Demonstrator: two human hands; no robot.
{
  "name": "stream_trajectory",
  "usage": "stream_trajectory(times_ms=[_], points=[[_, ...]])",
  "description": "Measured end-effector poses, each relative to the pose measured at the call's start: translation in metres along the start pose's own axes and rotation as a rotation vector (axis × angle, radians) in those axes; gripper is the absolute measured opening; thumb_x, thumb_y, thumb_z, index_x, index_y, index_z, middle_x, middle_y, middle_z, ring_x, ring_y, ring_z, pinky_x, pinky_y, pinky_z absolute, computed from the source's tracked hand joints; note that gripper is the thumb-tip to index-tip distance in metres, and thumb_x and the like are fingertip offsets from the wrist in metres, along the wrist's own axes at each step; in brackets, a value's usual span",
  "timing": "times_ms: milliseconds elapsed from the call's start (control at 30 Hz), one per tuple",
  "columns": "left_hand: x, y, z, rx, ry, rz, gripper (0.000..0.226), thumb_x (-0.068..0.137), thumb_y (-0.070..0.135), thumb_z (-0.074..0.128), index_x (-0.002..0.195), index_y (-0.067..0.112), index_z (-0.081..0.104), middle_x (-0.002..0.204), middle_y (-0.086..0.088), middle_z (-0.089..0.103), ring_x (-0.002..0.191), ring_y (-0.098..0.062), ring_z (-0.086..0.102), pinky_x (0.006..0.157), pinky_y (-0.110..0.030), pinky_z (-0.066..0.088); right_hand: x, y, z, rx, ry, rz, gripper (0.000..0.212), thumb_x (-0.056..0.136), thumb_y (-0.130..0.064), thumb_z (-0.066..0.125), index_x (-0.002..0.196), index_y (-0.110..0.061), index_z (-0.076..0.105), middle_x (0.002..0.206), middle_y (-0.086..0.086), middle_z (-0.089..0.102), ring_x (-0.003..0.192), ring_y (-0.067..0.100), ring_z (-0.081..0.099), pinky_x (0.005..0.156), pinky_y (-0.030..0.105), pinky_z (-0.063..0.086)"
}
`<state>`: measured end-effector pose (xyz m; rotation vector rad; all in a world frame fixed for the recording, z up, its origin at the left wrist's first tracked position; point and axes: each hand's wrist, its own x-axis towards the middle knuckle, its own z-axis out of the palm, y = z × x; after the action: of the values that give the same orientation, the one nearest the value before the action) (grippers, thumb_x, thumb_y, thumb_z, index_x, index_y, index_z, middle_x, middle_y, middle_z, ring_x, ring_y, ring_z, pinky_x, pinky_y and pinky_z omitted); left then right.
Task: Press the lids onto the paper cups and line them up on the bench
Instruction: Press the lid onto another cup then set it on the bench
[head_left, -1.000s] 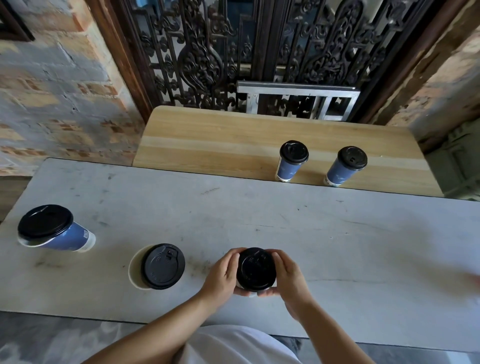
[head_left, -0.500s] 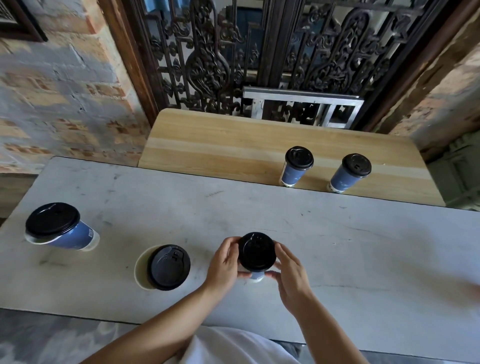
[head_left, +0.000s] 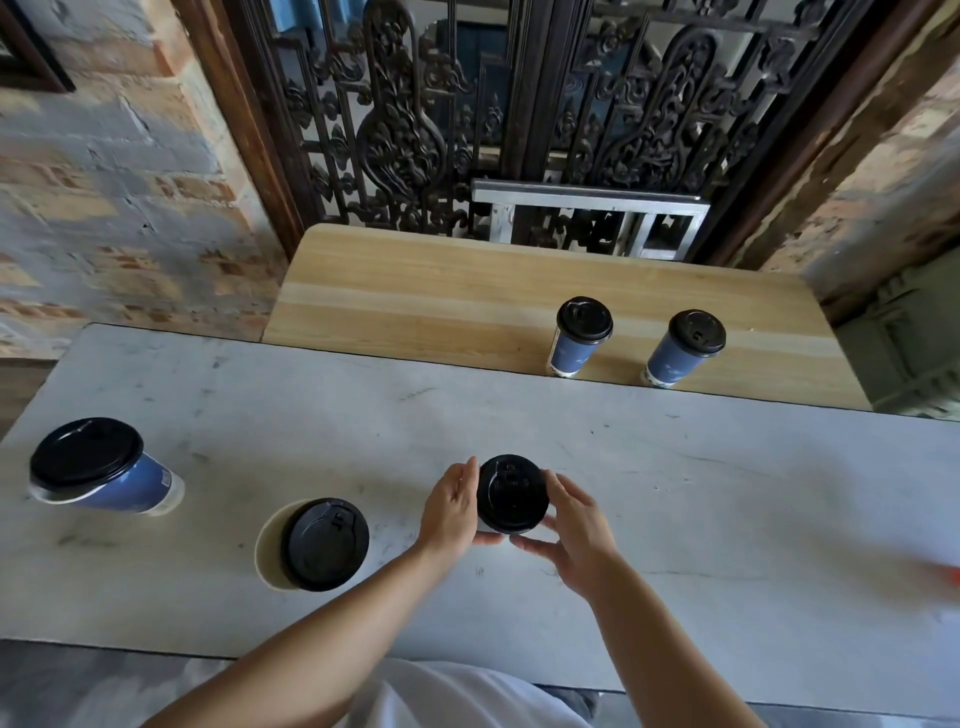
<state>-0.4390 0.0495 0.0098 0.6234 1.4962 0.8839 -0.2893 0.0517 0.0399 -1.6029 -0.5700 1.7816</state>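
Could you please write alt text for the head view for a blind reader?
A left hand and right hand grip a capped cup on a grey table. Left of it stand a loose-lid cup and a far-left cup, lidded; two bench cups, lidded, stand on the wooden bench beyond.

Scuffed grey desk (head_left: 727, 493) seen in the foreground, brick wall (head_left: 104, 208) set at the left, dark carved grille (head_left: 405, 130) framed in wood behind, silver metal frame (head_left: 587, 200) placed at its foot
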Motion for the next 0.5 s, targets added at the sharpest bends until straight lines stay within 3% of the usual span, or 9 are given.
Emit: stream_trajectory(times_ms=[100, 167, 233, 300, 400, 500], points=[[0.003, -0.007, -0.006, 0.106, -0.031, 0.076, 0.03, 0.102, 0.048, 0.043, 0.095, 0.024, 0.06, 0.099, -0.002, 0.063, 0.093, -0.022, 0.068, 0.059, -0.043, 0.063, 0.004, -0.004, -0.001, -0.087, -0.007, -0.029, 0.025, 0.103, -0.025, 0.052, 0.1, -0.018, 0.076, 0.116, 0.011, 0.069, 0.115, 0.034, 0.063, 0.077, 0.055, 0.063], [0.009, -0.014, -0.01, 0.301, 0.004, 0.27, 0.022, 0.103, 0.04, 0.042, 0.093, 0.029, 0.058, 0.095, 0.004, 0.057, 0.09, -0.017, 0.061, 0.068, -0.046, 0.063, 0.007, -0.002, -0.003, -0.148, 0.006, -0.066, 0.024, 0.102, -0.022, 0.051, 0.101, -0.017, 0.074, 0.118, 0.015, 0.067, 0.113, 0.034, 0.064, 0.074, 0.055, 0.063], [0.013, -0.018, -0.015, 0.445, 0.037, 0.478, 0.02, 0.105, 0.033, 0.041, 0.107, 0.027, 0.061, 0.103, 0.009, 0.057, 0.097, -0.012, 0.06, 0.084, -0.034, 0.057, 0.008, -0.002, -0.005, -0.193, 0.011, -0.128, 0.025, 0.104, -0.019, 0.047, 0.107, -0.02, 0.072, 0.117, 0.013, 0.067, 0.111, 0.029, 0.065, 0.072, 0.054, 0.064], [0.017, -0.016, -0.015, 0.544, 0.024, 0.617, 0.029, 0.106, 0.028, 0.037, 0.117, 0.016, 0.061, 0.11, 0.004, 0.063, 0.102, -0.009, 0.06, 0.089, -0.019, 0.047, 0.007, -0.003, -0.004, -0.255, 0.012, -0.205, 0.028, 0.105, -0.015, 0.043, 0.118, -0.026, 0.066, 0.116, 0.006, 0.067, 0.108, 0.019, 0.065, 0.068, 0.049, 0.064], [0.013, -0.008, -0.014, 0.583, -0.007, 0.661, 0.037, 0.105, 0.029, 0.032, 0.119, 0.012, 0.062, 0.11, 0.002, 0.068, 0.102, -0.011, 0.062, 0.089, -0.021, 0.048, 0.007, -0.003, -0.003, -0.417, 0.024, -0.336, 0.038, 0.101, -0.001, 0.046, 0.118, -0.03, 0.063, 0.118, 0.0, 0.066, 0.105, 0.014, 0.062, 0.058, 0.035, 0.064], [0.012, -0.006, -0.013, 0.578, -0.018, 0.666, 0.04, 0.104, 0.03, 0.03, 0.118, 0.01, 0.061, 0.106, 0.0, 0.069, 0.097, -0.015, 0.064, 0.085, -0.028, 0.051, 0.012, 0.002, -0.003, -0.412, 0.027, -0.384, 0.04, 0.099, 0.002, 0.047, 0.114, -0.03, 0.067, 0.117, -0.005, 0.067, 0.109, 0.017, 0.062, 0.056, 0.037, 0.064]])
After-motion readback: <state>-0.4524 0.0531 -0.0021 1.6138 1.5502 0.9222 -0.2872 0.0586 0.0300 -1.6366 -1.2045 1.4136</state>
